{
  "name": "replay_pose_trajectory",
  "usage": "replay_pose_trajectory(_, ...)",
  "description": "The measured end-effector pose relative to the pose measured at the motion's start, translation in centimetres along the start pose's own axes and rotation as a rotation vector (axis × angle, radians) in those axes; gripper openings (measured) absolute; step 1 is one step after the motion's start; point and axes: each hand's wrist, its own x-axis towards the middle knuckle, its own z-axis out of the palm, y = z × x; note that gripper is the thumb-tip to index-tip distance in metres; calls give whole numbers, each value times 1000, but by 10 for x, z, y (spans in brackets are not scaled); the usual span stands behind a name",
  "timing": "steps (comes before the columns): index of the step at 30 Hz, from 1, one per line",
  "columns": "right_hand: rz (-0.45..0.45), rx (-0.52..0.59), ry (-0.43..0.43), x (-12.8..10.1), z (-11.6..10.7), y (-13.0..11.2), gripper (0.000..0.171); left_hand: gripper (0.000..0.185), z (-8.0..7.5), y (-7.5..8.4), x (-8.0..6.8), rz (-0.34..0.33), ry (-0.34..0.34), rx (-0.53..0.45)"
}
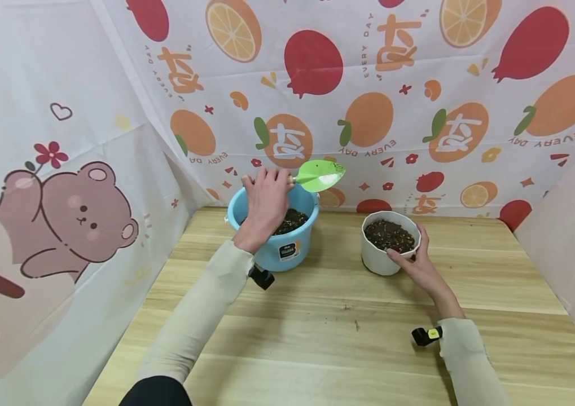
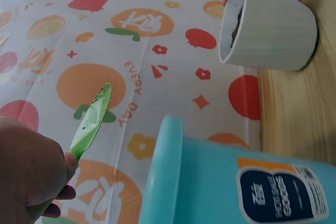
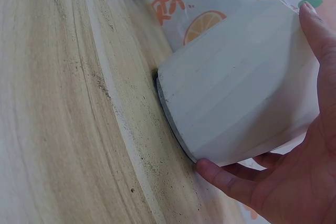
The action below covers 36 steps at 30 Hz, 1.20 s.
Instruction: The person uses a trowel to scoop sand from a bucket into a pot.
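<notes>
In the head view, your left hand [image 1: 267, 194] grips the wooden handle of the trowel [image 1: 319, 176], fingers curled round it, above the blue bucket [image 1: 287, 254] at the centre of the frame. Your right hand [image 1: 421, 268] holds the white pot [image 1: 381, 256] right of centre, thumb on the near rim and fingers round its right side.

Only the head view looks down on the soil in both: a dark patch lies in the bucket, and the pot's soil [image 1: 391, 234] sits near its rim. The left wrist view shows you the blade almost edge-on, with dark specks toward its tip, and a closer look at the bucket's label [image 2: 282, 195]. The right wrist view gives you the pot's lower wall and dark bottom edge, your fingertip close to that edge, and specks scattered over the table [image 3: 58, 103].

The trowel's blade points right in the head view, its long axis running nearly level across the frame; in the left wrist view it slants from lower left toward upper right
</notes>
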Motion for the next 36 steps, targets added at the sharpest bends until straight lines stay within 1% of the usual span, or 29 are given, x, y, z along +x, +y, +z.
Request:
replay_pose_trajectory(2,5,-1,-2,-1,0,0,103,20,-1,-4,-3,-5,0,-1)
replay_pose_trajectory(8,6,6,-3,-1,0,0,103,20,-6,-16,-8,-28,-31,-10)
replay_pose_trajectory(17,7,7,0,2,-1,5,104,22,-11,-39,-19,-69,-26,10)
replay_pose_trajectory(21,-1,5,2,3,-1,5,104,20,-13,-46,-22,-68,-24,24)
replay_pose_trajectory(27,-6,4,3,3,0,5,103,22,-15,-56,-23,-87,-26,33)
replay_pose_trajectory(36,-12,7,7,-1,1,2,102,23,-16,-69,-31,-108,-50,36)
